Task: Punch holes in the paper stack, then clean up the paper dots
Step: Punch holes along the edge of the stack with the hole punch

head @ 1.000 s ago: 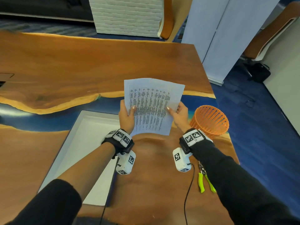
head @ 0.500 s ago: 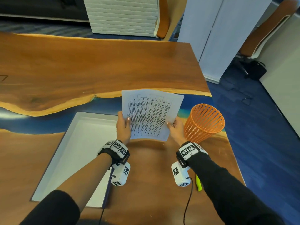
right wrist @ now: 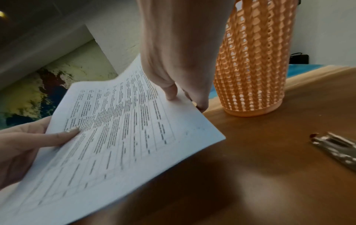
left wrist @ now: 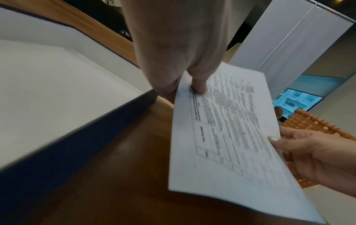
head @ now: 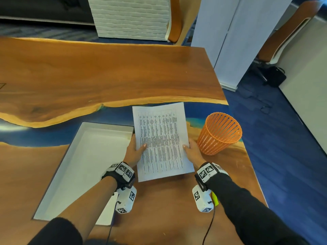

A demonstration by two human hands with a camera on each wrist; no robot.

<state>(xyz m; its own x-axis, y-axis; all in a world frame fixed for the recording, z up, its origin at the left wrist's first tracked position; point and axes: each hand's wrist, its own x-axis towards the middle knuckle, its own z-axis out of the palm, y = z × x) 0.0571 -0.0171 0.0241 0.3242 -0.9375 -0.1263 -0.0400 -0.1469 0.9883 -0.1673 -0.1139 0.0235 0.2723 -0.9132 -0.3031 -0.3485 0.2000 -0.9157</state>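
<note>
The paper stack [head: 161, 141] was held between both hands above the desk [head: 106, 73], pinched at its left edge by the left hand [head: 133, 152] and at its right edge by the right hand [head: 193, 152].

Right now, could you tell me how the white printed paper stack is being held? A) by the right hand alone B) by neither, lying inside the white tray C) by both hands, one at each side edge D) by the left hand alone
C: the left hand and the right hand each pinch a side edge of the white printed paper stack, beside the white tray.
</note>
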